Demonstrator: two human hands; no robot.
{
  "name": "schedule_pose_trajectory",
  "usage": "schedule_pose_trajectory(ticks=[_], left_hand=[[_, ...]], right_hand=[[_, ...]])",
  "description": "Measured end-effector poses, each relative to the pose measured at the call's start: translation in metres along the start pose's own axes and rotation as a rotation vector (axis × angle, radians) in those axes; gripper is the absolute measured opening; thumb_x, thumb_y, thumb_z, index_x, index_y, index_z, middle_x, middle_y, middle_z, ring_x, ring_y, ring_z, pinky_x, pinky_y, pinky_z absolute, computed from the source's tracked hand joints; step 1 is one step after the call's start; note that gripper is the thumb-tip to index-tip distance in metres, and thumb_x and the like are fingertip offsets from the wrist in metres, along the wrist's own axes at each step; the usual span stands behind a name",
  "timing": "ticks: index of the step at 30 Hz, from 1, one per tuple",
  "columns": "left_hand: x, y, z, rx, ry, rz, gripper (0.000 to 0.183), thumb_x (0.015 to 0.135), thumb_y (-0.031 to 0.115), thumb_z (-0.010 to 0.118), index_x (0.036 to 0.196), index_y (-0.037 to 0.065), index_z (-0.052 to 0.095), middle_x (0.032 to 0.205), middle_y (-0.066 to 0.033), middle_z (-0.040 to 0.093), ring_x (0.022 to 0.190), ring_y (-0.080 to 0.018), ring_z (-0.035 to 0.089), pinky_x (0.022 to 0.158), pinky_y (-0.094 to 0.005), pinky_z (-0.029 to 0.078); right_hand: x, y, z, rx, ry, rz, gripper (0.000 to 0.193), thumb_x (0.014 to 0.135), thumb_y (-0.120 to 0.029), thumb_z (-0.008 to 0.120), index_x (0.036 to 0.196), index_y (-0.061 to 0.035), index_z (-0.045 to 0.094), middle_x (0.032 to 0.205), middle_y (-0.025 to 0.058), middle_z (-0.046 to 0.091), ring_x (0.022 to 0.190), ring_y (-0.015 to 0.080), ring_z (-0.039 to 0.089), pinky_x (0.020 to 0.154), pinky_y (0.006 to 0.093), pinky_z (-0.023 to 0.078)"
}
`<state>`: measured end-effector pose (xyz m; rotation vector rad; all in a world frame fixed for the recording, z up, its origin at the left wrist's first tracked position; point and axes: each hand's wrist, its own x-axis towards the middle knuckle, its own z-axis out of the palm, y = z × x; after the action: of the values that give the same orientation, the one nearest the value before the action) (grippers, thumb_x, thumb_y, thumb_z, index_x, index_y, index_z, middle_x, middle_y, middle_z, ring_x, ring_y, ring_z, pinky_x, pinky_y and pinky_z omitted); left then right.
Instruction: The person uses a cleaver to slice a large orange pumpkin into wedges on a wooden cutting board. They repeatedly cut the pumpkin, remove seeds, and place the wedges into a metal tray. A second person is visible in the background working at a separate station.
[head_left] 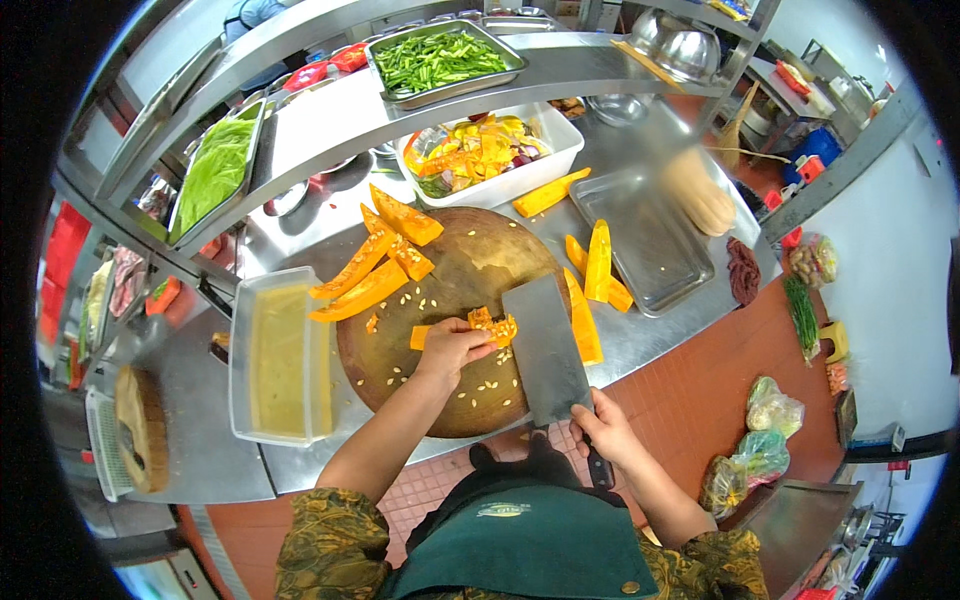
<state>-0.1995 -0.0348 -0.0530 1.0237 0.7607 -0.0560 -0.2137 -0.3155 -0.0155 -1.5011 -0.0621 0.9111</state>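
My left hand [450, 348] presses down on a small orange pumpkin piece [490, 326] in the middle of a round wooden chopping board [470, 250]. In my right hand [605, 428] is the dark handle of a broad cleaver [545, 350], whose blade lies flat over the board's right side, touching the cut piece. Pale seeds are scattered over the board. Long pumpkin wedges [365, 280] are stacked at the board's upper left. More peeled wedges [595, 270] lie on the steel counter to the right.
A clear plastic tub [280, 355] stands left of the board. Behind it is a white tub of peelings [490, 155] and an empty steel tray [645, 235]. Trays of green beans [440, 60] and leaves [215, 170] sit on the shelf. Bagged vegetables [770, 430] lie on the red floor.
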Motion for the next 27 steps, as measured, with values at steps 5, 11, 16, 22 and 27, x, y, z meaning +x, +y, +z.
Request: schedule_pose_trajectory(ticks=[5,11,16,22,27], left_hand=[[0.002,0.002,0.001,0.006,-0.005,-0.044,0.018,0.08,-0.004,0.069,0.089,-0.003,0.054,0.094,-0.0163,0.062,0.086,-0.0306,0.068,0.075,-0.0344,0.061],[0.001,0.006,0.001,-0.047,-0.035,-0.045,0.019,0.079,-0.005,0.069,0.088,-0.003,0.053,0.095,-0.0172,0.062,0.086,-0.0312,0.068,0.076,-0.0351,0.061],[-0.001,0.008,0.003,-0.046,-0.047,-0.056,0.021,0.078,-0.005,0.07,0.089,-0.004,0.053,0.096,-0.0185,0.063,0.085,-0.0318,0.068,0.077,-0.0345,0.061],[0.009,0.004,-0.008,-0.087,-0.09,-0.093,0.02,0.08,-0.005,0.069,0.091,0.0,0.054,0.1,-0.0176,0.063,0.09,-0.0305,0.067,0.08,-0.0339,0.06],[0.002,0.012,-0.014,-0.167,-0.061,-0.156,0.023,0.08,-0.005,0.069,0.095,0.003,0.054,0.101,-0.0137,0.063,0.092,-0.0275,0.067,0.08,-0.0299,0.059]], right_hand=[[0.008,0.002,-0.002,0.076,-0.034,0.007,0.01,0.097,-0.01,0.046,0.104,-0.0025,0.048,0.064,0.0055,0.051,0.043,0.0138,0.048,0.042,0.027,0.04],[0.024,0.006,-0.011,0.158,-0.099,0.046,0.009,0.096,-0.008,0.046,0.103,-0.0024,0.047,0.065,0.0058,0.051,0.044,0.0133,0.047,0.042,0.0262,0.04],[0.038,0.006,-0.02,0.151,-0.182,0.008,0.014,0.095,-0.009,0.047,0.107,-0.0018,0.048,0.064,0.0052,0.051,0.044,0.0127,0.047,0.042,0.0254,0.04],[0.037,0.0,-0.018,-0.076,-0.157,-0.027,0.02,0.095,-0.014,0.048,0.112,-0.0022,0.048,0.062,0.0047,0.053,0.046,0.012,0.051,0.043,0.0263,0.042],[0.014,-0.022,0.011,-1.002,0.109,-0.503,0.016,0.091,-0.016,0.051,0.099,-0.0036,0.046,0.065,0.0193,0.061,0.059,0.0377,0.063,0.054,0.0493,0.049]])
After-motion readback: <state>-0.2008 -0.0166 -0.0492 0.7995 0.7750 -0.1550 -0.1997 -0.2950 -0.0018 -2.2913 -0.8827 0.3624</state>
